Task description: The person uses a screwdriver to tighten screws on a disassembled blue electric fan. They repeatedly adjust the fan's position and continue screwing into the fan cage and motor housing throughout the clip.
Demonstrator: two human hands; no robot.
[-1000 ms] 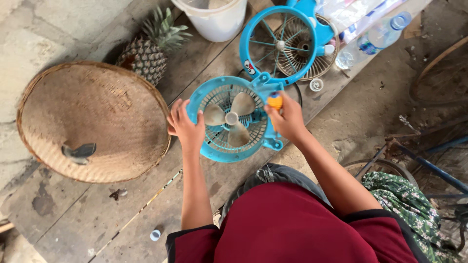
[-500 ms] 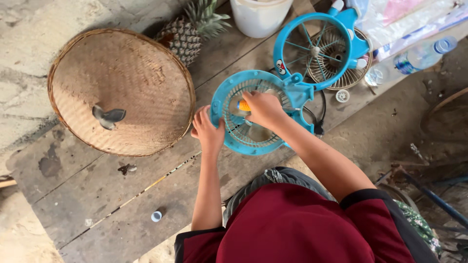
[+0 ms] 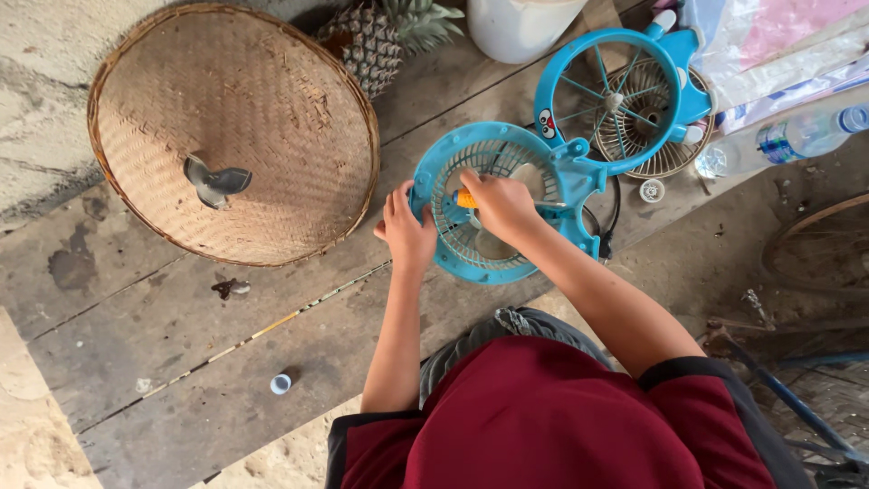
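A small blue fan [image 3: 493, 204] lies face up on a wooden plank floor, its round grille still on the body. My left hand [image 3: 406, 228] grips the grille's left rim. My right hand [image 3: 499, 203] rests over the fan's middle, closed around an orange-handled tool [image 3: 464, 198] whose tip points into the grille. Just beyond, the fan's second blue grille half [image 3: 625, 91] lies flat, hinged or joined to the first at a blue bracket [image 3: 579, 167].
A wide woven basket tray [image 3: 226, 127] holding a small grey fan blade [image 3: 215, 181] sits to the left. A pineapple [image 3: 371, 41] and a white bucket [image 3: 520, 25] stand at the back. A plastic bottle [image 3: 787, 140] lies at right, a bottle cap [image 3: 281, 384] near my knee.
My right hand has moved from the fan's right edge onto its middle with the orange tool. The view has shifted, so the fan and basket sit further right in the frame.
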